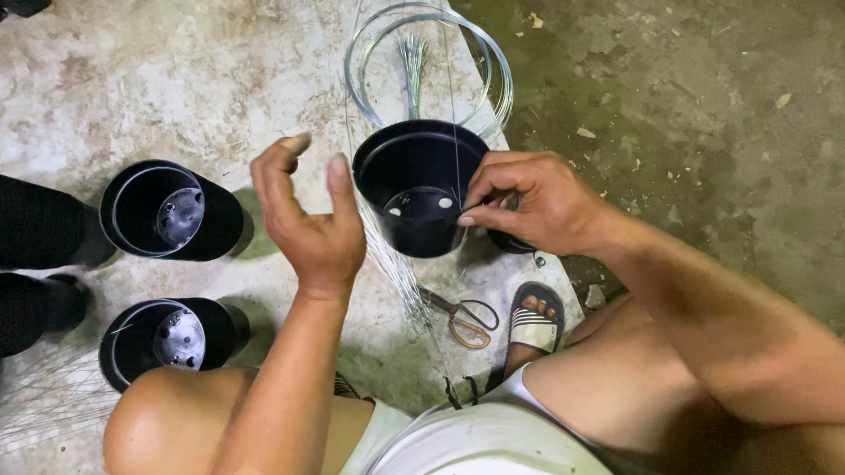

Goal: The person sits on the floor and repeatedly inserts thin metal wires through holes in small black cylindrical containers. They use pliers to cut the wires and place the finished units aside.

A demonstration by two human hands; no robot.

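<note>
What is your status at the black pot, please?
Right hand pinching thin wire at black pot rim. Left hand raised, open, empty. Scissors and wire coil close by.
</note>
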